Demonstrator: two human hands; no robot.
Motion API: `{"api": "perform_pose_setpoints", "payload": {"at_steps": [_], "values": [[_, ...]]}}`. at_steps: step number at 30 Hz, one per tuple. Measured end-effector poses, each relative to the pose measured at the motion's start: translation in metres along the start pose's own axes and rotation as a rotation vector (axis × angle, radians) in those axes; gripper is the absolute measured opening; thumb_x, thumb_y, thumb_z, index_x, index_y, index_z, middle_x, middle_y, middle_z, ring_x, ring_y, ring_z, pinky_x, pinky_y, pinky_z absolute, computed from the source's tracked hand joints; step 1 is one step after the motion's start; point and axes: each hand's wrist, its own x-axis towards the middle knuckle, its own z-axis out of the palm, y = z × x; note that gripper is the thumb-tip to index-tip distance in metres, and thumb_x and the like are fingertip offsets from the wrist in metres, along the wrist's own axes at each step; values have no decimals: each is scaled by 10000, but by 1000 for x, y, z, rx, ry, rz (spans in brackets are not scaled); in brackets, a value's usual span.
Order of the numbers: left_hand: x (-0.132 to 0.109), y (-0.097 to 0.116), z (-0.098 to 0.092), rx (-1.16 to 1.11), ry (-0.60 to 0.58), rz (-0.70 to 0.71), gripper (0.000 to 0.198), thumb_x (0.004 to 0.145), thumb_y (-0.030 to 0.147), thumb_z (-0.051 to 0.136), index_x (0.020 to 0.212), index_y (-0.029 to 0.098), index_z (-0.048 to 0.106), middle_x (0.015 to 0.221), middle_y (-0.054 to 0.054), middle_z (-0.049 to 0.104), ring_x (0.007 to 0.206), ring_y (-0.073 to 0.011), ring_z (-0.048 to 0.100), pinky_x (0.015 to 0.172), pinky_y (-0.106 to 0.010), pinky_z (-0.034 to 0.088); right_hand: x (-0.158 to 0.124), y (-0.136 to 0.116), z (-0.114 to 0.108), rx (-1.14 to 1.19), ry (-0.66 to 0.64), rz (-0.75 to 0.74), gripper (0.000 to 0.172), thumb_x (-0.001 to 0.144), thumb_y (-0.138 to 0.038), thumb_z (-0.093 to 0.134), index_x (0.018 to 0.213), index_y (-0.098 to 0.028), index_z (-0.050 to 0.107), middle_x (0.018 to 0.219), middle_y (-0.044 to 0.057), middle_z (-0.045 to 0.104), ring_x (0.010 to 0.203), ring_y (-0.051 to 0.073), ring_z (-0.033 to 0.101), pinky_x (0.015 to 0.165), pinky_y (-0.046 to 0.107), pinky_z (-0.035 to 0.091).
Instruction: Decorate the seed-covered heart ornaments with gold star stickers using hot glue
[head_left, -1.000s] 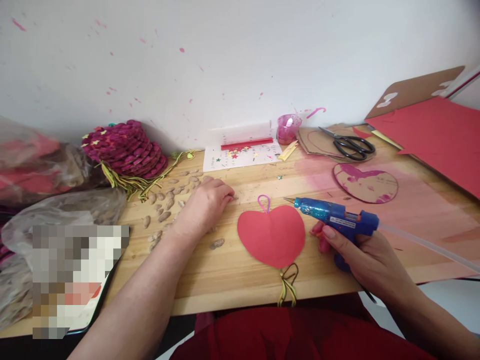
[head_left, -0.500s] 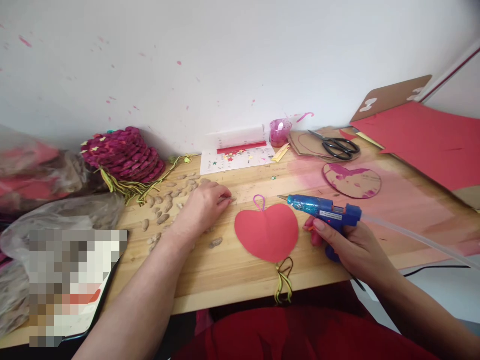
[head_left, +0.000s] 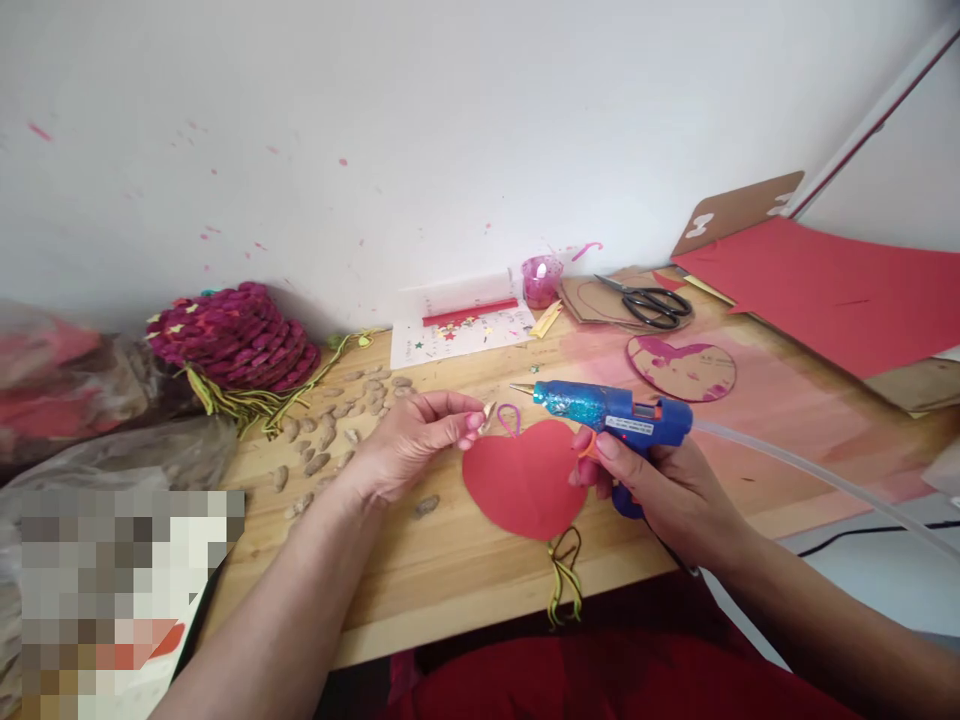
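My right hand (head_left: 667, 480) is wrapped round a blue hot glue gun (head_left: 622, 412), its metal nozzle pointing left. Between the thumb and fingertips of my left hand (head_left: 420, 440) is a small pale peanut shell piece (head_left: 487, 414), partly hidden by the fingers. Both hands are raised over the table, the nozzle a short way right of the shell piece. Below them lies a red paper heart (head_left: 521, 485) with a purple loop (head_left: 509, 415) at its top and a yellow-green yarn tassel (head_left: 564, 585) at its bottom. Peanuts (head_left: 326, 430) are scattered beside my left forearm.
A stack of purple peanut-covered hearts (head_left: 247, 335) stands back left, near plastic bags (head_left: 75, 370). Paper with star sequins (head_left: 420, 345), a pink-stained cup (head_left: 541, 283), scissors (head_left: 652, 305), a stained cardboard heart (head_left: 679, 368) and red sheets (head_left: 832, 290) lie along the back and right.
My left hand has lifted from the table and moved right, now showing a shell piece in its fingertips. The glue gun has shifted left above the red heart. The view has tilted slightly.
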Motion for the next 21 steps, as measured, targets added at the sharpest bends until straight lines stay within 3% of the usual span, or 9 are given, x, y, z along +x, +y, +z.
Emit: {"api": "perform_pose_setpoints", "payload": {"at_steps": [6, 14, 21], "values": [[0, -1, 2, -217, -23, -97, 348, 612, 313, 968, 820, 116, 769, 669, -19, 670, 597, -75, 593, 585, -179, 502, 4, 14, 9, 49, 10, -106, 321, 998, -471, 581, 868, -200, 695, 729, 45, 727, 642, 183, 694, 569, 294, 554], [1, -5, 5, -231, -40, -145, 366, 619, 313, 968, 842, 104, 765, 675, -33, 677, 614, -86, 606, 604, -181, 524, 2, 10, 4, -127, -69, -222, 298, 1024, -376, 523, 826, -198, 657, 615, 1, 665, 555, 143, 637, 531, 255, 499], [1, -4, 6, -212, -61, -128, 341, 647, 314, 952, 831, 105, 756, 673, -30, 670, 606, -87, 598, 600, -184, 522, 2, 16, 6, -91, -66, -185, 311, 1018, -400, 528, 822, -194, 653, 630, 3, 652, 520, 147, 629, 497, 265, 496]]}}
